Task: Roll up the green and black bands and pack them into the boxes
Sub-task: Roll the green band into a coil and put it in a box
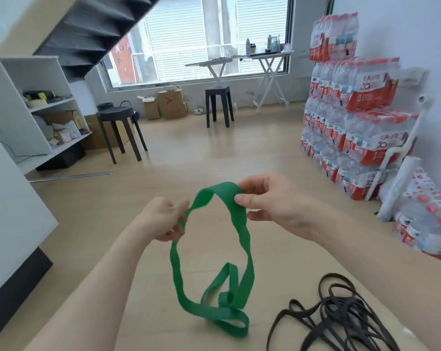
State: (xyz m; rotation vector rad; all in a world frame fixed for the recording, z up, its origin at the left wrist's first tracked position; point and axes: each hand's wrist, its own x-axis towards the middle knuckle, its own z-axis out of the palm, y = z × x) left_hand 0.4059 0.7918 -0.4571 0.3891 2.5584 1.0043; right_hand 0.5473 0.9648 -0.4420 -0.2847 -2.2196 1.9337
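Head view. The person's two bare forearms reach forward over a pale tabletop [290, 274].

The left hand [163, 219] has its fingers curled in and grips the left strand of the green band [227, 193]. The strand leaves the hand at the fingertips and runs down toward the table.

The right hand [267, 201] is held a little higher and pinches the top of the same band between thumb and forefinger. Its other fingers are loosely bent behind the band.

The green band hangs between the two hands as one open loop, flat and wide at the top and twisted along both sides. Its lower end rests on the tabletop in a few loose folds, near the middle of the bottom edge of the view. No part of it is rolled.

The black bands [340, 310] lie to the right of the green folds in a loose tangled heap on the table. They are near the green folds and neither hand touches them.

Background, on the floor: a round dark stool [118, 115] at left and a square black stool [218, 92] farther back. Cardboard cartons [171, 102] stand under the window [189, 34]. A white shelf unit [37, 97] stands at the left. Stacked packs of bottled water [353, 122] stand along the right wall.
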